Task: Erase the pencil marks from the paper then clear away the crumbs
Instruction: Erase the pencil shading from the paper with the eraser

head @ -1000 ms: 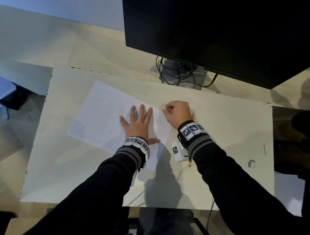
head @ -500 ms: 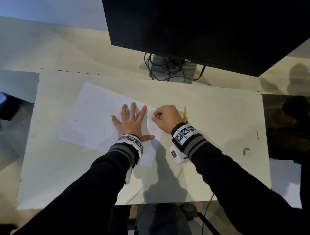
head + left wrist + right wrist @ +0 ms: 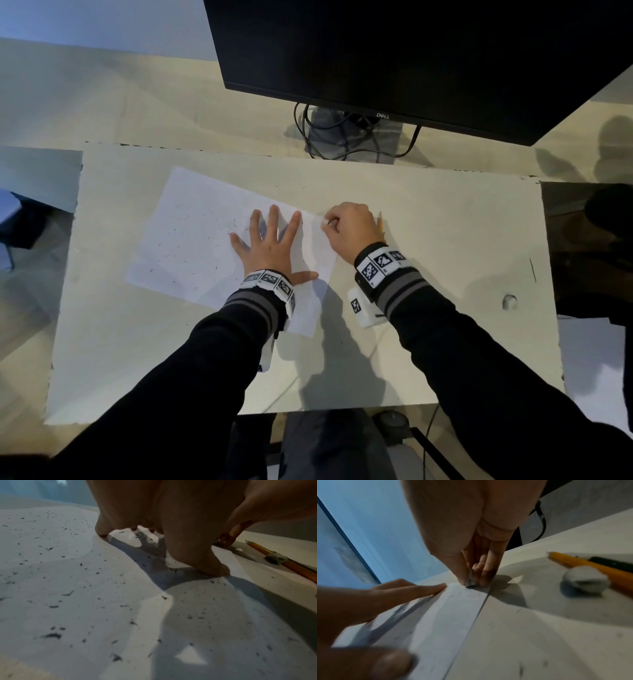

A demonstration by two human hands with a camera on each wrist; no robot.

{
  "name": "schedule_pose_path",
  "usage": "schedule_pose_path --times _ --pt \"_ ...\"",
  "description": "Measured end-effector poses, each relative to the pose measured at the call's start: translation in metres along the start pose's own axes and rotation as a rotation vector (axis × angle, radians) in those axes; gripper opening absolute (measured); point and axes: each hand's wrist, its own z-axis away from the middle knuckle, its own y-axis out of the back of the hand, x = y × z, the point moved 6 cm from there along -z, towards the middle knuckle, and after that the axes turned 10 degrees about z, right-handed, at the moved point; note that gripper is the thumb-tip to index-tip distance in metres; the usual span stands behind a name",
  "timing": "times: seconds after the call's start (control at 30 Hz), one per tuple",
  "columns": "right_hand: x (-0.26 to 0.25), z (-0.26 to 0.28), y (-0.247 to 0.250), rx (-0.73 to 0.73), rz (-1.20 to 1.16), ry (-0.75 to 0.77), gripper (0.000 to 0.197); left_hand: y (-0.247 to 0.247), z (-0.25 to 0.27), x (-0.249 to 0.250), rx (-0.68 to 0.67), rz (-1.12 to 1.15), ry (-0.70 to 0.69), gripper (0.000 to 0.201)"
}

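Erasing is in hand: the left hand (image 3: 270,245) lies flat, fingers spread, pinning the paper (image 3: 191,240) on the desk, the right hand (image 3: 349,228) pinches an eraser (image 3: 470,580) at its far-right corner (crumbs (image 3: 53,635) await sweeping next).

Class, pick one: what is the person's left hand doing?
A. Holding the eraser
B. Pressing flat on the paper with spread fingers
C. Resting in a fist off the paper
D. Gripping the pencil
B: the left hand lies flat with spread fingers on the paper, while the right hand pinches the eraser.
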Motion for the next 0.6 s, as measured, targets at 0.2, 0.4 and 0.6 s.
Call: schedule_pose_path --times 0.2,0.4,0.6 --pt "-0.005 0.018 -0.012 -0.065 0.0 0.081 0.013 -0.002 -0.001 0.0 -0.012 0.016 0.003 0.121" --pt "0.006 0.004 0.004 0.035 -0.02 -0.007 0.013 -0.001 -0.001 0.0 -0.014 0.016 0.0 0.122" --pt "-0.006 0.015 -0.012 -0.041 -0.046 0.077 0.011 -0.002 -0.001 -0.001 -0.02 0.009 0.005 0.122"
